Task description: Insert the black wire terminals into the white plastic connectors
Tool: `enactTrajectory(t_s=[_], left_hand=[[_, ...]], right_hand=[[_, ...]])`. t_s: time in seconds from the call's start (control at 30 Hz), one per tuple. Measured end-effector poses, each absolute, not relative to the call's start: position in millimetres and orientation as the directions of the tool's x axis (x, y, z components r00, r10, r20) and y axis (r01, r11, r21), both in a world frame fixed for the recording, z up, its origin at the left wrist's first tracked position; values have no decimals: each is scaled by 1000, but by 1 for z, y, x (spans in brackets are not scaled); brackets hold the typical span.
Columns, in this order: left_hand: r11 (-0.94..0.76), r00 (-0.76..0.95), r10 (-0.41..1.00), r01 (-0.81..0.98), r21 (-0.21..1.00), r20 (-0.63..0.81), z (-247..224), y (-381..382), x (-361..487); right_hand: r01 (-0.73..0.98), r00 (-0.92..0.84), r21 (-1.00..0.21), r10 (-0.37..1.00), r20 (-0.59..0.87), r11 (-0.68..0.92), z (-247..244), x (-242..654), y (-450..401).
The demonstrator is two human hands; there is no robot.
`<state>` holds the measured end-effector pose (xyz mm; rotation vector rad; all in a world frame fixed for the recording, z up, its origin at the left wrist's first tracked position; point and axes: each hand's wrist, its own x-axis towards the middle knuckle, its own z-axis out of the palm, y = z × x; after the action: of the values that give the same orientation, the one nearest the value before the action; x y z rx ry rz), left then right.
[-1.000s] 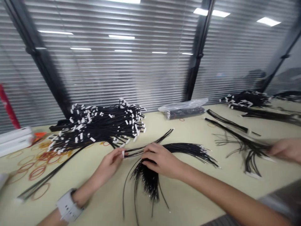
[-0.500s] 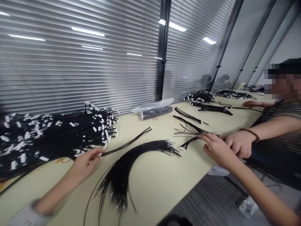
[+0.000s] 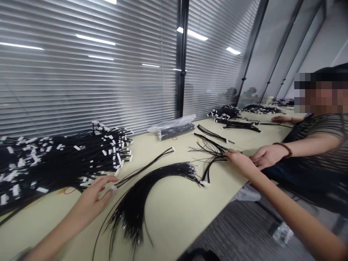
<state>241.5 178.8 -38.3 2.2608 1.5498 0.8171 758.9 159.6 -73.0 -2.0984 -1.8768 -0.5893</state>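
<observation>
Blinds (image 3: pixel 136 90) run all along the back here, with a pale yellow table (image 3: pixel 174 203) in front, so wires are easy to spot. Your left hand (image 3: pixel 94 197) has its thumb and fingers spread around the white plug (image 3: pixel 114 187) on the near end of a thin cable (image 3: pixel 159 157); can't tell if you're touching it. Your right hand (image 3: pixel 240 163) is way over by the loose wires (image 3: pixel 208 172), fingertips bunched on them, but whether they're actually pinched, no idea. A co-worker's hand (image 3: pixel 269 156) sits right beside your wrist, fwiw.

Looks to me like you're at the sorting or picking-up stage. I'd say the next move calls for a light fingertip pinch, since those strands look tangle-prone. As for brands or labels: nothing readable, not even on the clear bag (image 3: pixel 175 130).
</observation>
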Motion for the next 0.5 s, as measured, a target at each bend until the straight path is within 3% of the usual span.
enactTrajectory(t_s=[0.27,0.43,0.5], left_hand=[[-313,185,947,715,625,263,-39,164,229],[-341,192,937,690,638,293,-38,161,227],[-361,203,929,679,639,310,-38,163,226]], right_hand=[[983,153,-183,568,809,-5,-35,715,157],[904,216,-322,349,912,281,6,708,165],[821,198,-342,335,921,456,27,707,166]])
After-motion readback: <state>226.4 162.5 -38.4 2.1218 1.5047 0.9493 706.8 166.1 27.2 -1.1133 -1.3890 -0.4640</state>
